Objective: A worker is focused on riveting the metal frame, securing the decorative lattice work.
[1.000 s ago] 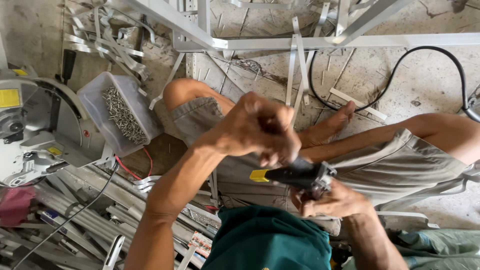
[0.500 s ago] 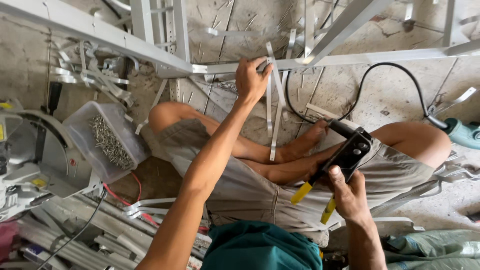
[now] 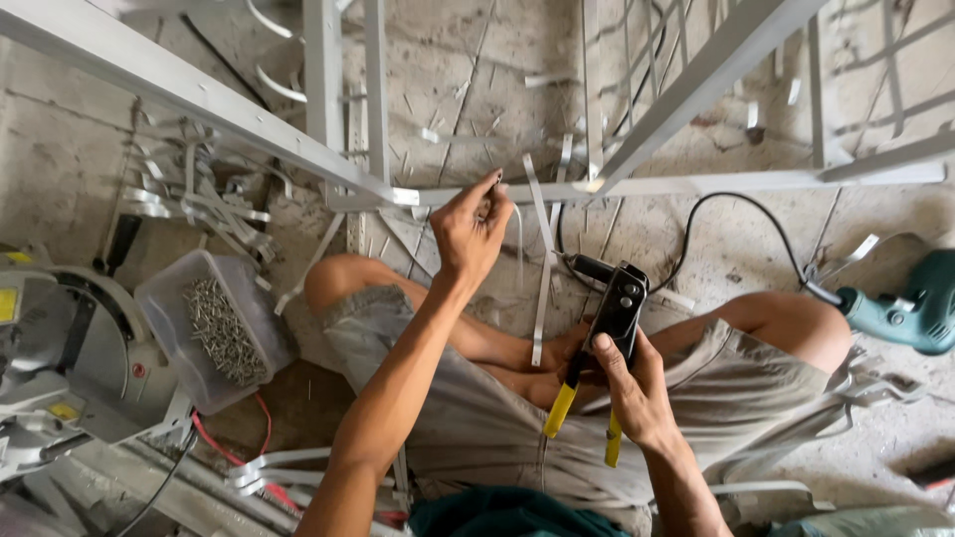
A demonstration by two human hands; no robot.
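I sit cross-legged on a concrete floor under a grey metal frame. My left hand is raised to the frame's horizontal bar, its fingertips pinched at the joint where the bars meet; whether a small part sits between them is too small to tell. My right hand holds a black hand riveter with yellow-tipped handles, head pointing up toward the frame, above my lap.
A clear plastic tub of rivets stands by my left knee. A mitre saw sits at far left. A green power drill lies at right, its black cord looping across the floor. Metal strip offcuts litter the ground.
Both hands were together on the riveter at my lap. My left hand has let go and risen to the frame bar; my right hand has turned the riveter upright.
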